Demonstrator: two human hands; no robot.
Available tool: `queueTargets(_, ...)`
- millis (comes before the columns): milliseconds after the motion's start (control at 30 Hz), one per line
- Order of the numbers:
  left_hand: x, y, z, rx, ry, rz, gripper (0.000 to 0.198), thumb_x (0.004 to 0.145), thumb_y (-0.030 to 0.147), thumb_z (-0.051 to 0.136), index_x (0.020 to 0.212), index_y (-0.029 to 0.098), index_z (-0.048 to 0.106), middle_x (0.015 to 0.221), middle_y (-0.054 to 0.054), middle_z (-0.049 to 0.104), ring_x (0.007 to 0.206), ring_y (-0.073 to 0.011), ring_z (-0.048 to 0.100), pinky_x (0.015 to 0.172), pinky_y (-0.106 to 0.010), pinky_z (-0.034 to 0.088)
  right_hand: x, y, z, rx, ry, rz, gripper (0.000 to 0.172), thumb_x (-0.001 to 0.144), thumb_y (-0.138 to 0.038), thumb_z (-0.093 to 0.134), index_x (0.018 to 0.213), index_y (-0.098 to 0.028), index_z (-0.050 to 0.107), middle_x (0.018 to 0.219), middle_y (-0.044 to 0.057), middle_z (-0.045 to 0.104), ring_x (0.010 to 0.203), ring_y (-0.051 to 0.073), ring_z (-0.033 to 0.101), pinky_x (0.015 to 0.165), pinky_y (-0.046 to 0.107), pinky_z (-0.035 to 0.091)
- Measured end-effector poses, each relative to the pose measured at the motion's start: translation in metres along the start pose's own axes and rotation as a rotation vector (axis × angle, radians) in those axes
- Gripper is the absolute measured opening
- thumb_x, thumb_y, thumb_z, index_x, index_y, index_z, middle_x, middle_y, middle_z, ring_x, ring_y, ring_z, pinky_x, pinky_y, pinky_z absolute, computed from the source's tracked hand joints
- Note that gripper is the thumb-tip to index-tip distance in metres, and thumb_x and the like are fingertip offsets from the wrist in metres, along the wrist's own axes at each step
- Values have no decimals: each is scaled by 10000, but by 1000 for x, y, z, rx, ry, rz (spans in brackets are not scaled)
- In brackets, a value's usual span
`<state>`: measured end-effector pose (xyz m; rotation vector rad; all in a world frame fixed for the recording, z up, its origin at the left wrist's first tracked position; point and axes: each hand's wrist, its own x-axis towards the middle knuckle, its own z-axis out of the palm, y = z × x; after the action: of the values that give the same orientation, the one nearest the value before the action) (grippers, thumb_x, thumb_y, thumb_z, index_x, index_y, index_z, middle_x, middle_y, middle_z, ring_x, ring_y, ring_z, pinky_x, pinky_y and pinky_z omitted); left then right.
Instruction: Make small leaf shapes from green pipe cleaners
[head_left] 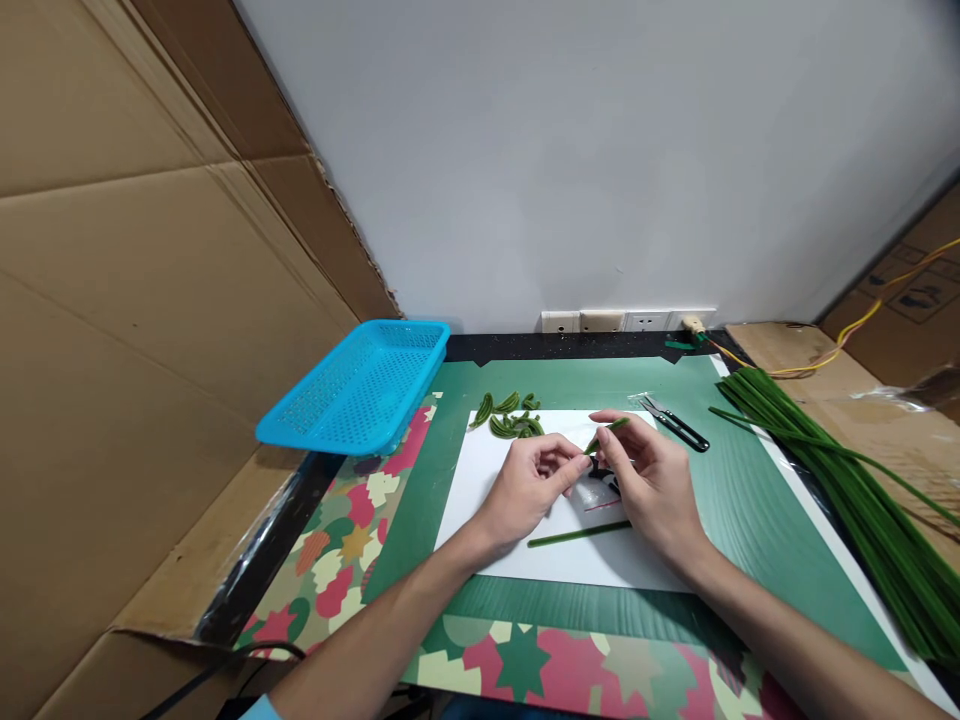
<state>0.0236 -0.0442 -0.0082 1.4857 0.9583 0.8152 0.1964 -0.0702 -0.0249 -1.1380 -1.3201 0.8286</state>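
Over a white sheet of paper (480, 545), my left hand (534, 485) and my right hand (656, 480) pinch a green pipe cleaner piece (606, 435) between thumbs and fingers. Below the fingers lies a small clear plastic bag (596, 497) with dark bits in it, partly hidden. A straight pipe cleaner (574, 535) rests on the paper nearer to me, its right end close to my right wrist. Several bent, leaf-like pipe cleaner shapes (516, 425) sit at the paper's far left corner. Black-handled thread snips (682, 428) lie beyond my right hand.
A blue perforated basket (360, 390) stands at the left, by a cardboard wall (135, 330). At the right edge lies a thick bundle of long green pipe cleaners (840, 500). Wall sockets (649, 321) with a yellow cable (847, 335) are at the back.
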Motion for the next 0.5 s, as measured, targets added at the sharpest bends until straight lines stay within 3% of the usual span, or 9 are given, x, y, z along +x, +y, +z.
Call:
queueTargets(133,-1,0,-1,-21,-25,-50,337,918,462,740,834,138,693,651,1,580,557,-96,507,458,-188,335,-2,-2,1,-48,-45,-30,247,1041,-399,583,1102,-197,711,969,71,737,806,191,698,729,298,553)
queueTargets(300,-1,0,0,-17,-34,-69,339,909,457,743,799,144,677,665,-6,588,567,-100,523,471,-194,344,-1,-4,2,-24,-72,-4,267,1032,-409,588,1132,-189,702,875,49,736,767,191,701,701,286,551)
queueTargets(500,1,3,2,-26,23,-53,352,900,474,752,799,143,689,619,19,544,510,-72,412,462,-201,291,3,-4,2,50,-64,55,332,1006,-424,615,1173,-159,723,904,72,765,752,195,715,697,298,563)
